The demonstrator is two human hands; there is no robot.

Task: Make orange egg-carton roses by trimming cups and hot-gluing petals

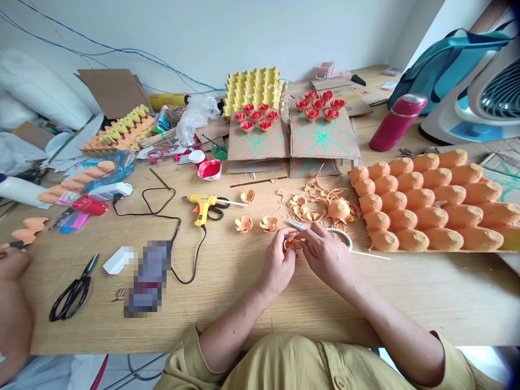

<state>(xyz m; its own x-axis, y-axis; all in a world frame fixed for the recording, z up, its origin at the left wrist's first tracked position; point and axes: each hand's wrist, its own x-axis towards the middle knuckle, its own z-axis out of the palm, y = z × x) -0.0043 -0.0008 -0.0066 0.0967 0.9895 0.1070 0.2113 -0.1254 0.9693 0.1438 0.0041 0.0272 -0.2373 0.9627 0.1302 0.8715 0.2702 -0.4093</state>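
Observation:
Just above the table, the fingers of my left hand (280, 260) are closed round a small orange egg-carton cup piece (293, 244). My right hand (327, 250) pinches the same piece from the other side, and the fingers hide most of it. Scissors (345, 236) with a pale handle show behind my right hand, their blade pointing left; whether they touch it I cannot tell. Three orange carton flowers (268, 223) stand to the left of my hands. Orange carton scraps (312, 200) lie in a heap beyond them.
A large orange egg tray (422, 211) lies at the right. To the left are a yellow glue gun (203, 207) with its cord, and black scissors (73, 292). Cardboard panels (260, 147) with red flowers and a pink bottle (398, 123) stand behind. Another person's arm (14, 314) rests far left.

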